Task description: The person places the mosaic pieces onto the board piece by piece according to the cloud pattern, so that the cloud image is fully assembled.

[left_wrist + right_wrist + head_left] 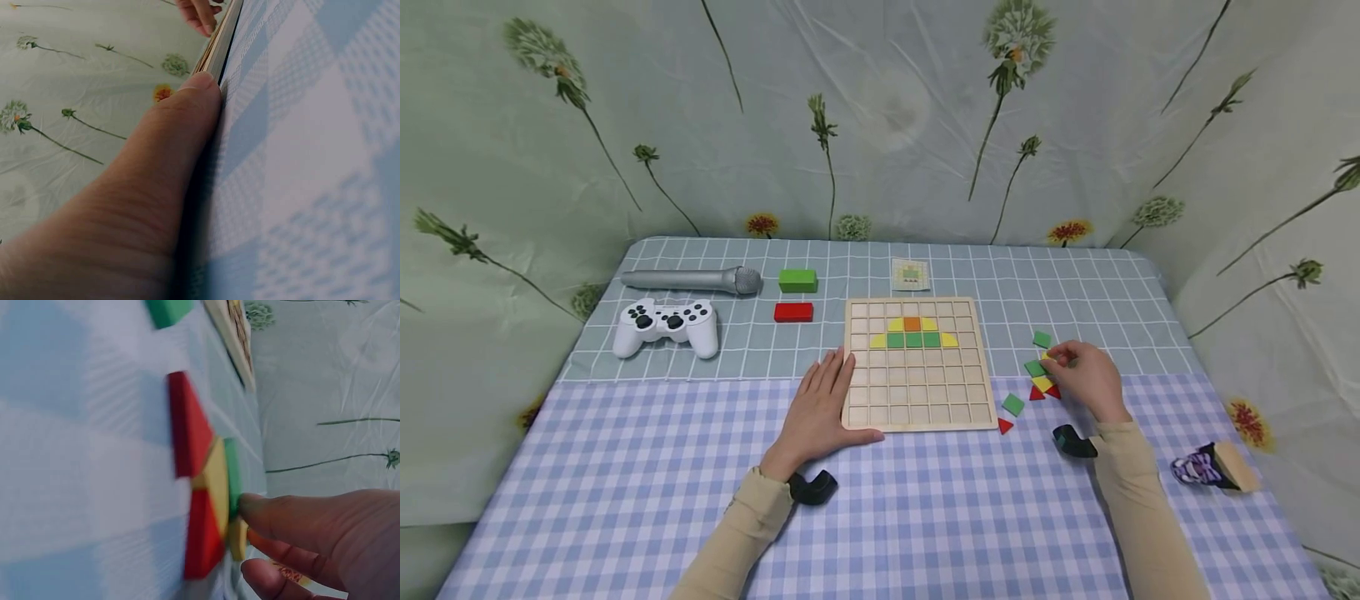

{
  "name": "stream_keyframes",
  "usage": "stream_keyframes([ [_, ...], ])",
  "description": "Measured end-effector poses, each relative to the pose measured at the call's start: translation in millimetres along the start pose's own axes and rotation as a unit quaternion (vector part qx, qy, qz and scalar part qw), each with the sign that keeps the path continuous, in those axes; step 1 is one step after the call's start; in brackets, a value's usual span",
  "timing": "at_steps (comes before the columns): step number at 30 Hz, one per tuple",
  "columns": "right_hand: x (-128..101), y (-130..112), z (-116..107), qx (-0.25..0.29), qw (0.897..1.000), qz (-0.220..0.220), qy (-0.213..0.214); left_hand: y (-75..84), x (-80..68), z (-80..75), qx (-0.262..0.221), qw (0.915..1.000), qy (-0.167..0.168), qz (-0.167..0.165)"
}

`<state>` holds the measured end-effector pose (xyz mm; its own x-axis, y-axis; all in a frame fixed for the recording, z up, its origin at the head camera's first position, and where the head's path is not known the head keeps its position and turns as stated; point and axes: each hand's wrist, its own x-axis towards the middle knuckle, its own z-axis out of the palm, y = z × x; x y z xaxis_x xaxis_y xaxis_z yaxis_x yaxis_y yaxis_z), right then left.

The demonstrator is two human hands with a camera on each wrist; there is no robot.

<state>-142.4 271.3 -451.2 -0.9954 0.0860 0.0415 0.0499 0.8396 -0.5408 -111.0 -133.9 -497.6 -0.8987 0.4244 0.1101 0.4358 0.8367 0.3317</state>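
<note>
— Several small flat tiles lie loose on the bench (pixel 625 500), right of the wooden grid board (pixel 917 417): green squares, red triangles, a yellow one. Which is being handled?

— The right hand (pixel 1086 379) is at the far end of that cluster. In the right wrist view its fingertips (pixel 262 506) are curled in on a small yellow tile (pixel 237 540), which sits against a green tile (pixel 232 475) and just beside two red triangles (pixel 187 425). It looks like a pinch between thumb and forefinger, though the frame is blurred and I can't tell whether the tile has left the cloth.

— How would such a piece handle?

— Light, stiff and thin, I'd judge; painted wood by the look. The faces are probably smooth, so the fingers would do better on two opposite edges than on top. The neighbours touch it, so they could be dragged along.

— And the other hand?

— The left hand (pixel 820 412) lies flat, fingers straight, at the board's near left corner. The left wrist view shows its thumb (pixel 181 137) pressed along the board's edge (pixel 215 53), holding nothing, only steadying.

— Anything else about?

— A white game controller (pixel 665 325), a grey microphone (pixel 692 280) and two blocks, green (pixel 797 280) and red (pixel 793 312), far left.
</note>
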Motion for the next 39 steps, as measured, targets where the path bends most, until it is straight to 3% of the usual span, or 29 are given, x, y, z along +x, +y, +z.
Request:
stream_keyframes([
  [7,-2.6,4.3,0.9,0.002,1.0,-0.009,0.007,-0.5,0.1,-0.8,-0.003,1.0,0.004,0.002],
  [16,-2.1,4.2,-3.0,-0.006,1.0,0.013,-0.022,0.7,-0.6,-0.6,-0.006,1.0,0.004,0.003],
  [24,-2.5,3.0,-2.3,0.041,0.999,0.006,-0.019,-0.3,-0.3,1.1,-0.002,1.0,-0.001,-0.003],
  [35,-1.8,-9.0,8.7,0.063,0.996,-0.051,0.036,0.5,-0.9,1.1,-0.004,1.0,-0.002,-0.003],
  [39,0.5,-27.0,24.2,0.102,0.991,-0.082,0.016,0.1,-0.9,1.3,-0.004,1.0,0.0,-0.002],
])
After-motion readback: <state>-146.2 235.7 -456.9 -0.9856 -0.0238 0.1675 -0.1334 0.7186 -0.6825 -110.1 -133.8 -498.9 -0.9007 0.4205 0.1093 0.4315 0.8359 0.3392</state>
